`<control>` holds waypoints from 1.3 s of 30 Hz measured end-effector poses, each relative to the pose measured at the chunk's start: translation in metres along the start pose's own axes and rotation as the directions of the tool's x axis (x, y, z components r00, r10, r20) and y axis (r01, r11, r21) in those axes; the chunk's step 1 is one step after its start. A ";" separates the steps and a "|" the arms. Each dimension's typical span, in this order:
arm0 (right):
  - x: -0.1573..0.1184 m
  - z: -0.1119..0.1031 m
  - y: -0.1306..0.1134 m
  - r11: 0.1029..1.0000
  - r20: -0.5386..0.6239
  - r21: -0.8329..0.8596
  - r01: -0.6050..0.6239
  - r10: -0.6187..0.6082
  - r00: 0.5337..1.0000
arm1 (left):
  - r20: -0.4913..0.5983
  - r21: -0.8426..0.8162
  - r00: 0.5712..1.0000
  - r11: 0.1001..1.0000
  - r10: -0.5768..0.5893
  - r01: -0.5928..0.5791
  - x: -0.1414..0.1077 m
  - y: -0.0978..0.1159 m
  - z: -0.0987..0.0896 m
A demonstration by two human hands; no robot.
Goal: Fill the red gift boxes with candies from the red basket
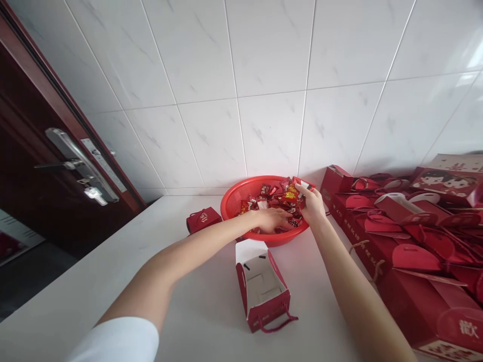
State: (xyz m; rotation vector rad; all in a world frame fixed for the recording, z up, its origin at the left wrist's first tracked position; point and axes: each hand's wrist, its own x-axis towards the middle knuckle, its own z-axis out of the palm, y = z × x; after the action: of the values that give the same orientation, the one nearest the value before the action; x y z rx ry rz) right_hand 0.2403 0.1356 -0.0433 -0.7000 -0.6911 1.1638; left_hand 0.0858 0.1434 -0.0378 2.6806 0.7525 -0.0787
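A red plastic basket [231, 197] holds many small wrapped candies [264, 191], mostly in red wrappers. My left hand [272, 220] reaches into it, fingers stretched out over the wrappers and partly lost among them. At the basket's right side, my right hand [312, 203] pinches a red packet [292, 192] with yellow print between thumb and fingers. Nearer to me stands an open red gift box [267, 314] with a white inside and a red cord handle. Two small dark pieces show inside that box.
A small closed red box [204, 218] lies left of the basket. On the right, several red gift boxes [358, 246] stand packed together, some with flaps up. The white tabletop [211, 311] meets a tiled wall [271, 125] behind. A dark red door [33, 100] is at left.
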 end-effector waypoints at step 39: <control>-0.011 0.010 -0.010 1.000 -0.071 0.020 -0.023 0.025 0.997 | -0.444 -0.652 0.785 0.757 -0.433 0.049 -0.003 -0.063 -0.031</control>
State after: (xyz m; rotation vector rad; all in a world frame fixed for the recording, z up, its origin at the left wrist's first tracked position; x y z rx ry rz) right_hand 0.2354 0.1236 -0.0311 -0.7321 -0.6121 1.1603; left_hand 0.0493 0.2028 -0.0287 1.9340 1.0898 0.8165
